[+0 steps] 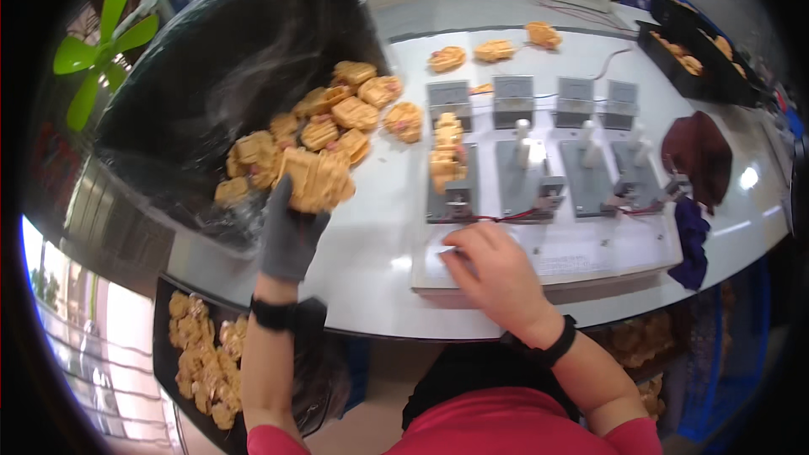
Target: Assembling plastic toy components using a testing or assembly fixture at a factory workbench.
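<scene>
My left hand (295, 236), in a grey glove, is closed on a tan moulded plastic piece (316, 181) beside the heap of similar pieces. My bare right hand (499, 274) hovers at the front of a white test fixture (548, 263), its fingers loosely bent, thumb and forefinger apart, with nothing visible between them. Another tan piece (447, 152) stands in the fixture's leftmost station, just beyond my right hand. The other stations have grey plates (522, 177), white posts (523, 141) and small metal blocks with red wires.
A black-lined bin (227, 59) lies tipped at the left, tan pieces (337, 118) spilling from its mouth. Several pieces sit behind the fixture. A black tray (699, 63), a maroon cloth (698, 156) and a purple cloth (691, 243) are at the right. A green fan (105, 55) stands far left.
</scene>
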Demonstrator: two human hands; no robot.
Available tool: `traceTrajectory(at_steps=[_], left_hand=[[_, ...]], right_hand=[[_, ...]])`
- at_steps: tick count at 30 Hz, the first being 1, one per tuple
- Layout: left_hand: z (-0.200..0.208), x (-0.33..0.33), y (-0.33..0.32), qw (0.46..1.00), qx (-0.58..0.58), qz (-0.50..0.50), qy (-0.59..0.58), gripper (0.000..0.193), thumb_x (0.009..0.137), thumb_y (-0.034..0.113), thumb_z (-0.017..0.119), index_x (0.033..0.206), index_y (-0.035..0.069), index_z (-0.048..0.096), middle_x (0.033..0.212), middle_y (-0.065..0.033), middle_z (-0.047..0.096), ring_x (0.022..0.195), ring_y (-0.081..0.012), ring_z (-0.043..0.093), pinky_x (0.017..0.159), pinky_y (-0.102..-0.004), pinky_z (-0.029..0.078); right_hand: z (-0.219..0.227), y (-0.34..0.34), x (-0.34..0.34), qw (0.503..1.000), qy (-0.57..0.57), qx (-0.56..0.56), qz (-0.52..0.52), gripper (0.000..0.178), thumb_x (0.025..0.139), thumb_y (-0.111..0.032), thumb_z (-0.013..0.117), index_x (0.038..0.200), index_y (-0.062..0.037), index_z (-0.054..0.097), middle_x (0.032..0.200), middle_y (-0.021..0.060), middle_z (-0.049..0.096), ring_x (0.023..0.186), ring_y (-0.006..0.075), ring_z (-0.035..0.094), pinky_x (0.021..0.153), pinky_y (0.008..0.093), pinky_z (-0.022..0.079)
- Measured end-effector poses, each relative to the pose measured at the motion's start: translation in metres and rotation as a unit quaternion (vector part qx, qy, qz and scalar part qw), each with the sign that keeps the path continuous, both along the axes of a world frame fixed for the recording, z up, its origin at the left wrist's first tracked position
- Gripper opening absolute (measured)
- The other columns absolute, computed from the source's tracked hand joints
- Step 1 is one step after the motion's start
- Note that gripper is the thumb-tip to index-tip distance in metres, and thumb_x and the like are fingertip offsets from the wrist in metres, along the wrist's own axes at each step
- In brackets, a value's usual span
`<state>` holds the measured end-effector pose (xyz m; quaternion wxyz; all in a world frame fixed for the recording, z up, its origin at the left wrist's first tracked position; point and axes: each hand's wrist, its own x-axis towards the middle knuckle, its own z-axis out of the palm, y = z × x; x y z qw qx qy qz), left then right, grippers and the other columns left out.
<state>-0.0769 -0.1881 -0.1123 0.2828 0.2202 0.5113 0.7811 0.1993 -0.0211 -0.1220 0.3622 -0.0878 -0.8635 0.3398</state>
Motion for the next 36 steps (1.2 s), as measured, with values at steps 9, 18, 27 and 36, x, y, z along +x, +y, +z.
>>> traceTrajectory(at_steps=[9, 18, 27, 36], left_hand=[[0.025, 0.16, 0.009, 0.972, -0.097, -0.203, 0.065, 0.042, 0.101, 0.019, 0.051, 0.139, 0.001, 0.043, 0.124, -0.0072, 0.055, 0.107, -0.0157, 0.056, 0.087, -0.0271, 0.047], [0.04, 0.268, 0.055, 0.942, -0.109, -0.227, 0.221, 0.054, 0.103, 0.024, 0.049, 0.148, 0.004, 0.029, 0.143, -0.0167, 0.039, 0.125, -0.0324, 0.047, 0.1, -0.0456, 0.045], [0.015, 0.281, 0.066, 0.954, -0.012, -0.164, 0.251, 0.061, 0.101, 0.005, 0.048, 0.153, 0.002, 0.017, 0.147, -0.0142, 0.036, 0.126, -0.0256, 0.046, 0.105, -0.0321, 0.041], [0.019, 0.286, 0.062, 0.978, -0.011, -0.173, 0.118, 0.052, 0.102, 0.016, 0.05, 0.149, 0.002, 0.032, 0.14, -0.0165, 0.044, 0.12, -0.0235, 0.05, 0.1, -0.0351, 0.045]], right_hand=[[0.001, -0.022, 0.035, 0.955, 0.116, -0.222, 0.161, 0.06, 0.086, -0.027, 0.069, 0.134, -0.0027, 0.041, 0.112, 0.0155, 0.059, 0.099, 0.0231, 0.06, 0.084, 0.0345, 0.049], [0.007, 0.003, 0.139, 0.95, 0.112, -0.283, -0.074, 0.052, 0.084, -0.022, 0.071, 0.126, -0.0025, 0.047, 0.104, 0.0151, 0.06, 0.095, 0.0267, 0.061, 0.084, 0.0359, 0.048], [0.015, -0.024, 0.116, 0.969, 0.173, 0.049, -0.169, 0.052, 0.071, -0.007, 0.069, 0.12, -0.0053, 0.05, 0.104, 0.0134, 0.054, 0.099, 0.0312, 0.054, 0.087, 0.0412, 0.045], [0.008, -0.011, 0.128, 0.98, 0.143, 0.07, -0.118, 0.025, 0.077, -0.009, 0.07, 0.098, -0.0088, 0.057, 0.098, 0.0107, 0.055, 0.089, 0.031, 0.055, 0.077, 0.0398, 0.045]])
